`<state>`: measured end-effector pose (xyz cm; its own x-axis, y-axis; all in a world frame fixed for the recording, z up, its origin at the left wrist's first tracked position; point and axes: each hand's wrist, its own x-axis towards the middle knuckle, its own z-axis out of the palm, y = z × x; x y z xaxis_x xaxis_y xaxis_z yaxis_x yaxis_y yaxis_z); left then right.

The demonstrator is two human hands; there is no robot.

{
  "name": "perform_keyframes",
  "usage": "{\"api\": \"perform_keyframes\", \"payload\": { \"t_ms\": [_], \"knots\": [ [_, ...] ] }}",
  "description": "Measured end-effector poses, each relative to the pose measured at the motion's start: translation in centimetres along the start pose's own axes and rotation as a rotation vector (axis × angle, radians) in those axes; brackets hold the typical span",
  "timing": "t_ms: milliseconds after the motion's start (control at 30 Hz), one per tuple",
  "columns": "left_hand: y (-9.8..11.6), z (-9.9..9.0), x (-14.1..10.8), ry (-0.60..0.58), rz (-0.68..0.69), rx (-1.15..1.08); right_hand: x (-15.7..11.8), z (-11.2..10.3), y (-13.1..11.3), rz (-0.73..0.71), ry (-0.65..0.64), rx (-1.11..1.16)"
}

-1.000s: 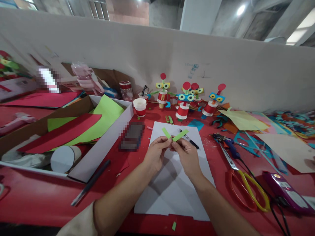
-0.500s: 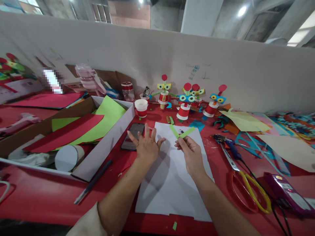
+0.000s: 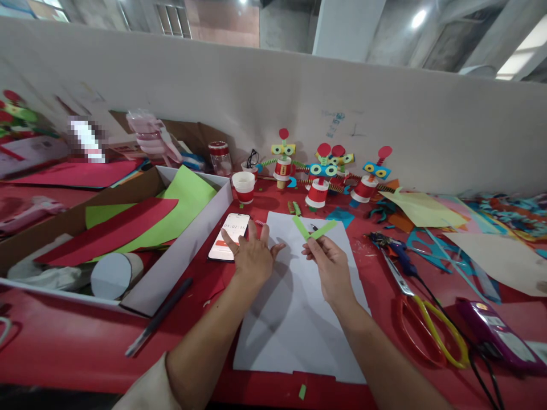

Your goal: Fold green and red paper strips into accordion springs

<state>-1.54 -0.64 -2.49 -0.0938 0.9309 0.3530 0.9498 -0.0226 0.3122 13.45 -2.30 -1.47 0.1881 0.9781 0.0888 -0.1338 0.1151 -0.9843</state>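
My right hand pinches two light green paper strips where their ends meet, so they spread in a V above the white paper sheet. With fingers spread, my left hand is over the lower right part of a smartphone. The phone's screen is lit and shows a timer reading; whether a fingertip touches it I cannot tell. A pen tip shows behind the strips. Short folded paper springs lie just beyond the sheet.
Several paper-cup robot figures stand along the back wall. At left is a white box with coloured paper, and a dark pen beside it. Scissors, a glue gun and a purple device lie at right.
The phone's screen has gone from dim to bright, with the timer digits now readable. Both hands hold nearly the same place, and the strips stay in my right hand.
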Motion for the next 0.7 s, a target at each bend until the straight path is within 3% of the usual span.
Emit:
{"api": "perform_keyframes", "payload": {
  "t_ms": [100, 200, 267, 367, 433, 567, 700],
  "knots": [
    [0.1, -0.2, 0.2, 0.023, 0.0, -0.009, 0.0, 0.0, 0.0, 0.002, 0.001, 0.001],
    [0.6, -0.5, 0.7, 0.043, 0.024, -0.27, -0.1, 0.0, 0.0, 0.006, 0.001, -0.007],
    [1.2, -0.6, 0.9, -0.055, 0.017, -0.611, 0.0, 0.0, 0.0, 0.0, -0.016, -0.016],
    [2.1, -0.7, 0.8, -0.33, -0.065, -1.156, 0.0, -0.1, 0.0, -0.021, -0.063, -0.033],
    [2.6, -0.7, 0.4, -0.452, -0.133, -1.382, 0.0, -0.2, -0.1, -0.04, -0.094, -0.043],
    [2.8, -0.8, 0.0, -0.567, -0.222, -1.578, -0.1, -0.2, -0.5, -0.025, -0.129, -0.054],
    [2.5, -0.8, 0.2, -0.589, -0.303, -1.685, -0.2, -0.1, -0.7, -0.005, -0.16, -0.043]
  ]
}}
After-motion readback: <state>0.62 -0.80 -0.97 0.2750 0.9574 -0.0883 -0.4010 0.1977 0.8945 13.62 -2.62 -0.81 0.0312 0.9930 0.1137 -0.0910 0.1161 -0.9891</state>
